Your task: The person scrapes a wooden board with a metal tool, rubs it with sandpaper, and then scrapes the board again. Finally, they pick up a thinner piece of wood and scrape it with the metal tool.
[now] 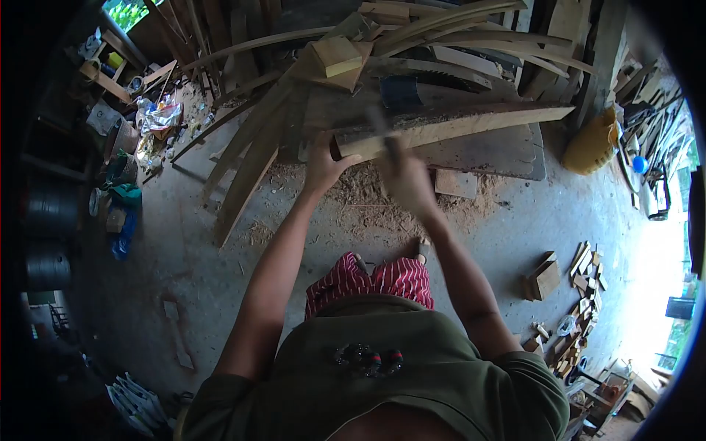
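A long, slightly curved wooden plank (pixel 456 128) with a rough dark upper edge lies across the work surface in front of me. My left hand (pixel 329 163) grips its left end, thumb along the near face. Over the plank, close to that end, my right hand (pixel 409 187) is closed round the handle of a narrow hand tool (pixel 379 123). Motion smears both the hand and the tool, so I cannot tell the tool's exact kind. Beneath lies a worn flat board (pixel 507 154), with wood shavings (pixel 360 195) heaped along its near side.
Several curved wood strips (pixel 471 18) pile up at the back, with a wood block (pixel 337 56) on top. A small board (pixel 456 184) rests among the shavings. At right are a yellow sack (pixel 590 143) and wood offcuts (pixel 585 294). Long planks (pixel 246 195) lean at left.
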`<state>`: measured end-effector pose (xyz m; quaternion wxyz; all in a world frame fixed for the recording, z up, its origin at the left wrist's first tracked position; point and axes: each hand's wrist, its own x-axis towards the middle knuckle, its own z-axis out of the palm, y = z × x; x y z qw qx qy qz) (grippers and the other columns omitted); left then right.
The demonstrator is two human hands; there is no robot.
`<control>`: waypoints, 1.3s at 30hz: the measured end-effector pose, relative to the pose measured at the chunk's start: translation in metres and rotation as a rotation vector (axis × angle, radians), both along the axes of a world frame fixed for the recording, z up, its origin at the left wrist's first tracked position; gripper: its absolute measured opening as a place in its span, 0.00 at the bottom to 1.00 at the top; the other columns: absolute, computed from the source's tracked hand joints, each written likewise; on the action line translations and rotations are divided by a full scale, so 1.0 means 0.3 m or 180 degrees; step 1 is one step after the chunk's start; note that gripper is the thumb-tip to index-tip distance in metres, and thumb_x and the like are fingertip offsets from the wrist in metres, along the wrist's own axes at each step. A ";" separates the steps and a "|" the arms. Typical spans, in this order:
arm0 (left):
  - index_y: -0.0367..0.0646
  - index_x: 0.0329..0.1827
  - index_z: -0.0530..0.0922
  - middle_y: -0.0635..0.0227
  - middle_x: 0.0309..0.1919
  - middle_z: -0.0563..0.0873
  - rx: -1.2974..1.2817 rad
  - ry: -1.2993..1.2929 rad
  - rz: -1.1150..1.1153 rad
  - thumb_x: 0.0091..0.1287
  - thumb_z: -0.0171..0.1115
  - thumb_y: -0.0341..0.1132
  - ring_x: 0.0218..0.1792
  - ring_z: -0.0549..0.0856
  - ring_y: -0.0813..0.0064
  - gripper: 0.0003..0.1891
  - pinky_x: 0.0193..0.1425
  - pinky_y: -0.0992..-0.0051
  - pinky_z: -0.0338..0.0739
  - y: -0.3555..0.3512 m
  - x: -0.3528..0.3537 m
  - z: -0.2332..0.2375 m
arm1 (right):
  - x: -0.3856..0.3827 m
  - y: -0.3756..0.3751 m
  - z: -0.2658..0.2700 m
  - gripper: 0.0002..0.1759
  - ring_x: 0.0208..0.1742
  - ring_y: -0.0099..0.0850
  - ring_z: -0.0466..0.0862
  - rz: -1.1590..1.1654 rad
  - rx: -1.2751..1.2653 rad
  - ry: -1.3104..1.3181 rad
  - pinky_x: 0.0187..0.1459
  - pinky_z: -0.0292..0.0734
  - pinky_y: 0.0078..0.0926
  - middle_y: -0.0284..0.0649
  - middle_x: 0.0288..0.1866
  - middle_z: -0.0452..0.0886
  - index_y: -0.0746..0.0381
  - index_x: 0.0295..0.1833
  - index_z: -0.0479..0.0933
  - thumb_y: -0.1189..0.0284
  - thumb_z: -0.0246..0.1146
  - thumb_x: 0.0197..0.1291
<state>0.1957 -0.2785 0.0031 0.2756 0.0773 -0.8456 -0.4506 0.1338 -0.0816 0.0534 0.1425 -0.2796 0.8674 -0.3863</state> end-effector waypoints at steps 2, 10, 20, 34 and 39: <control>0.37 0.52 0.79 0.57 0.44 0.82 0.0053 -0.0005 0.0044 0.49 0.80 0.37 0.48 0.83 0.58 0.28 0.53 0.62 0.76 -0.002 0.000 -0.002 | -0.084 0.099 0.050 0.18 0.29 0.44 0.87 -0.0813 -0.0450 -0.0831 0.24 0.82 0.41 0.51 0.31 0.85 0.61 0.62 0.68 0.62 0.53 0.74; 0.36 0.50 0.80 0.55 0.43 0.81 0.0292 0.0236 -0.0120 0.49 0.80 0.39 0.46 0.81 0.54 0.27 0.50 0.59 0.75 -0.007 -0.018 -0.015 | 0.014 0.027 -0.061 0.21 0.30 0.55 0.86 -0.0296 -0.0356 0.0459 0.30 0.82 0.53 0.56 0.32 0.85 0.60 0.65 0.66 0.61 0.55 0.74; 0.36 0.49 0.80 0.56 0.42 0.81 0.0296 0.0010 0.0001 0.49 0.80 0.36 0.45 0.81 0.55 0.26 0.50 0.60 0.75 0.012 0.003 0.003 | 0.039 -0.030 -0.083 0.21 0.38 0.53 0.88 -0.0298 -0.0508 0.0717 0.35 0.85 0.45 0.56 0.38 0.84 0.63 0.64 0.66 0.67 0.59 0.71; 0.36 0.53 0.80 0.55 0.44 0.82 -0.0104 0.0142 0.0081 0.47 0.81 0.38 0.47 0.82 0.54 0.30 0.52 0.60 0.75 -0.022 -0.020 -0.069 | -0.030 0.001 -0.167 0.16 0.33 0.58 0.86 -0.0961 -0.0921 0.0832 0.31 0.84 0.52 0.59 0.42 0.84 0.60 0.60 0.65 0.64 0.52 0.74; 0.36 0.53 0.80 0.54 0.44 0.82 0.0022 -0.0038 0.0036 0.48 0.81 0.38 0.47 0.82 0.53 0.29 0.52 0.60 0.76 -0.010 -0.008 -0.027 | 0.041 -0.075 -0.170 0.12 0.32 0.46 0.87 -0.0556 -0.1137 0.1194 0.31 0.84 0.43 0.55 0.38 0.83 0.60 0.57 0.66 0.67 0.53 0.74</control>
